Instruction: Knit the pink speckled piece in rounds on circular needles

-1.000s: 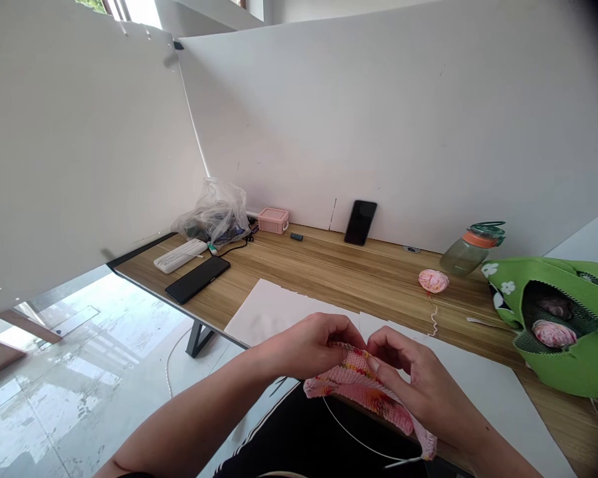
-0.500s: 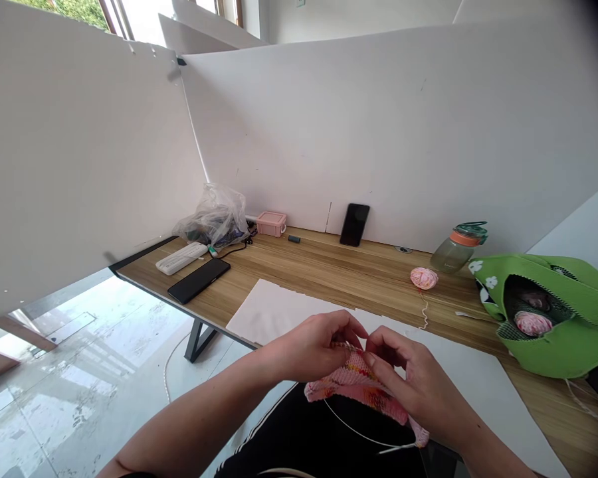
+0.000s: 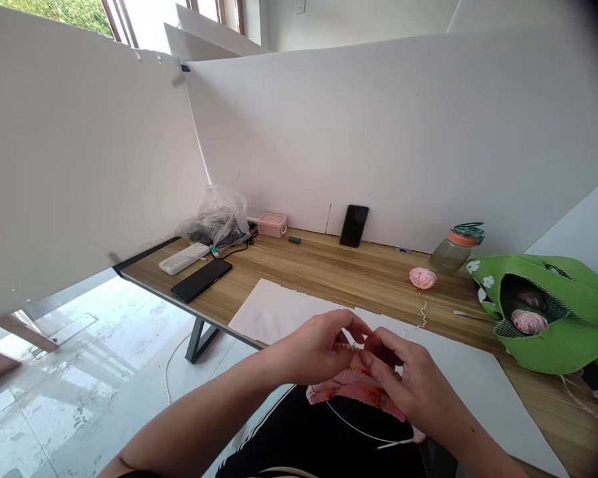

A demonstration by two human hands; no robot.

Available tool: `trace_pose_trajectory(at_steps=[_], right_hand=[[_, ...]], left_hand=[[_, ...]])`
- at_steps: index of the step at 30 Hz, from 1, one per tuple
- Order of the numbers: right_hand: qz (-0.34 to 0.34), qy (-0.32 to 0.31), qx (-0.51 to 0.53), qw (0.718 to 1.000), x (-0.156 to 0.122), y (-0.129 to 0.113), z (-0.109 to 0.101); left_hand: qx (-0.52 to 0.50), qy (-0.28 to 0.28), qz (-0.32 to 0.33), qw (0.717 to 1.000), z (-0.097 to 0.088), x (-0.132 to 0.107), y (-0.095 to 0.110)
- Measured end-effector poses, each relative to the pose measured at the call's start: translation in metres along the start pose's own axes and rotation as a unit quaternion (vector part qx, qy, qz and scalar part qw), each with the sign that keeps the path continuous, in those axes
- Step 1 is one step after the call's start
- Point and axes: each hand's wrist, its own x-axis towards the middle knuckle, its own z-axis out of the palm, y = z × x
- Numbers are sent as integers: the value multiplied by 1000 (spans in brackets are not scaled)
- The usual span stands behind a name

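The person's left hand and right hand, fingers curled close, pinch the top of a pink knitted piece held just off the tabletop's near edge. A white sheet lies just beyond. A pink yarn ball, a bottle and a green bag sit toward the right edge.

The right hand has closed in on the left hand above the top edge of the pink knitting, so the gap between them has narrowed and their fingertips now nearly meet. The right fingers cover more of the knitting than a second ago, hiding most of the yellow and orange patch near its top edge, and the thin white cord below the knitting shows as a shorter loop
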Motion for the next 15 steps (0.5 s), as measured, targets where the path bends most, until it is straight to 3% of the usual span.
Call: trace_pose_trajectory(at_steps=[8, 15], right_hand=[[8, 33, -37, 999, 2, -2, 7], [-46, 84, -59, 994, -1, 5, 12]], left_hand=[[42, 18, 22, 999, 2, -2, -2], [41, 1, 55, 998, 0, -4, -1]])
